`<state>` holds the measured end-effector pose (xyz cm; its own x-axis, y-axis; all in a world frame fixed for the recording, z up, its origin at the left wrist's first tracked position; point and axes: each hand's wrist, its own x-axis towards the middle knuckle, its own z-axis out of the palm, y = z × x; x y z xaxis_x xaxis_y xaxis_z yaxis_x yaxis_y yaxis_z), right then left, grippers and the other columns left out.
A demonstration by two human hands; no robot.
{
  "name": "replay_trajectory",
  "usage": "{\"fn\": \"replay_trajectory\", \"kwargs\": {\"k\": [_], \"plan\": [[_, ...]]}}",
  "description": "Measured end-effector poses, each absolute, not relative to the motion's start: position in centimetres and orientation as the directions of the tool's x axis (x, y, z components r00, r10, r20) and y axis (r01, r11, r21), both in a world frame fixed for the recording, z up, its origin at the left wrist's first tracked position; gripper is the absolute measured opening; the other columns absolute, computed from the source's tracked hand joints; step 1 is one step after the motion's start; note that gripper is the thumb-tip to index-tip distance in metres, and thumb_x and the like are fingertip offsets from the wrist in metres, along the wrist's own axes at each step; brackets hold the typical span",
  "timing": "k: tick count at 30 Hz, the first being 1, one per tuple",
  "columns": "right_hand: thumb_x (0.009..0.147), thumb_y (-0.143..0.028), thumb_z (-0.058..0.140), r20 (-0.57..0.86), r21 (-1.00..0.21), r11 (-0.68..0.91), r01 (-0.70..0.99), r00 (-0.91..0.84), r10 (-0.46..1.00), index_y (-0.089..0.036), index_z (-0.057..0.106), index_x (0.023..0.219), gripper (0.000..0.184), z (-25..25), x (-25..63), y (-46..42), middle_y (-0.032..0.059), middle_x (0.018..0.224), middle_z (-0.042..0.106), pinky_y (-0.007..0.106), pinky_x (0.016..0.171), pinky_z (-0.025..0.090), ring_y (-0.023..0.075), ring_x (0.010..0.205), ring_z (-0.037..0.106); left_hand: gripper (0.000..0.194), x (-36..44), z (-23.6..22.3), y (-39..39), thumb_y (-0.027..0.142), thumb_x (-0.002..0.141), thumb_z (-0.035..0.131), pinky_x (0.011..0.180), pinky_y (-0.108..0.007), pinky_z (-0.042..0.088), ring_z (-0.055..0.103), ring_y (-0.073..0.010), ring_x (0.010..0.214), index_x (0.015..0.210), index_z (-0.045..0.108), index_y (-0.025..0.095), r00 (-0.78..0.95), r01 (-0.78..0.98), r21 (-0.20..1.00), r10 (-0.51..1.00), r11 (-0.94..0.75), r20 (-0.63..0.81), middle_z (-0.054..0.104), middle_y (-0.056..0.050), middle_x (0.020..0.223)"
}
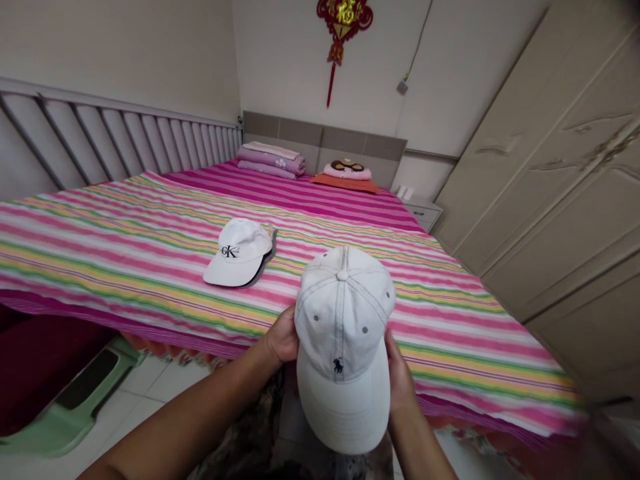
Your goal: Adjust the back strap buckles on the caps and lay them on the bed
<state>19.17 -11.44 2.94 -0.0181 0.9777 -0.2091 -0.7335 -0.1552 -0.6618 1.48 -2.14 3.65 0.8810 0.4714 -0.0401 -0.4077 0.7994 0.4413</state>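
Observation:
A white baseball cap (345, 320) with a small dark rider logo is held up between my two hands, its brim pointing down toward me. My left hand (284, 335) grips its left side, the fingers partly hidden behind the cap. On the opposite side my right hand (399, 370) holds the edge near the brim, its fingers also partly covered. Farther off to the left, a second white cap (241, 250) with black letters on its front lies on the striped bedspread (165, 227).
Folded bedding (270, 160) and a small pink pillow (347, 171) rest by the headboard (360, 147). A green plastic stool (75, 413) stands at lower left. Wardrobe doors (555, 173) line the right side, beside a small nightstand (423, 213). Metal railing (130, 137) runs along the left.

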Motion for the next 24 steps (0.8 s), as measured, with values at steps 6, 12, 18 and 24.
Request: {"fn": "replay_trajectory", "kwargs": {"k": [6,12,18,24], "plan": [[0.066,-0.055,0.059,-0.11,-0.62,-0.087,-0.78,-0.024,0.994,-0.022,0.065,0.091,0.041,5.1,19.4,-11.4,0.0053,0.089,0.071,0.046,0.095,0.031,0.0272,0.107,0.053,0.044,2.1,2.6,-2.4,0.041,0.069,0.052,0.097,-0.037,0.028,0.054,-0.0267,0.102,0.095,0.065,0.007,0.888,-0.399,0.449,0.458,0.799,-0.026,0.068,-0.011,0.091],[0.067,-0.056,0.057,-0.155,-0.684,-0.108,-0.722,-0.001,0.988,-0.025,0.069,0.084,0.037,4.8,19.6,-10.8,0.0022,0.093,0.07,0.04,0.099,0.03,0.0236,0.114,0.047,0.049,2.0,3.4,-2.5,0.046,0.076,0.044,0.098,-0.037,0.026,0.051,-0.0258,0.107,0.103,0.061,0.009,0.863,-0.458,0.437,0.505,0.774,0.009,0.066,-0.011,0.098],[0.064,-0.057,0.059,-0.213,-0.67,-0.124,-0.732,0.03,0.976,-0.025,0.07,0.084,0.039,3.9,20.0,-10.8,0.0037,0.092,0.071,0.042,0.097,0.032,0.0253,0.111,0.05,0.058,2.5,3.5,-2.5,0.054,0.078,0.039,0.099,-0.037,0.025,0.05,-0.0261,0.109,0.108,0.058,0.009,0.877,-0.44,0.417,0.481,0.795,0.007,0.065,-0.011,0.101],[0.064,-0.05,0.064,-0.252,-0.584,-0.123,-0.802,0.035,0.967,-0.023,0.069,0.087,0.035,1.0,19.8,-13.0,0.0041,0.085,0.072,0.041,0.09,0.039,0.0244,0.095,0.06,0.057,3.2,3.1,-2.0,0.053,0.079,0.037,0.099,-0.038,0.026,0.051,-0.0257,0.108,0.11,0.057,0.009,0.836,-0.495,0.385,0.548,0.779,-0.035,0.064,-0.011,0.102]]}}
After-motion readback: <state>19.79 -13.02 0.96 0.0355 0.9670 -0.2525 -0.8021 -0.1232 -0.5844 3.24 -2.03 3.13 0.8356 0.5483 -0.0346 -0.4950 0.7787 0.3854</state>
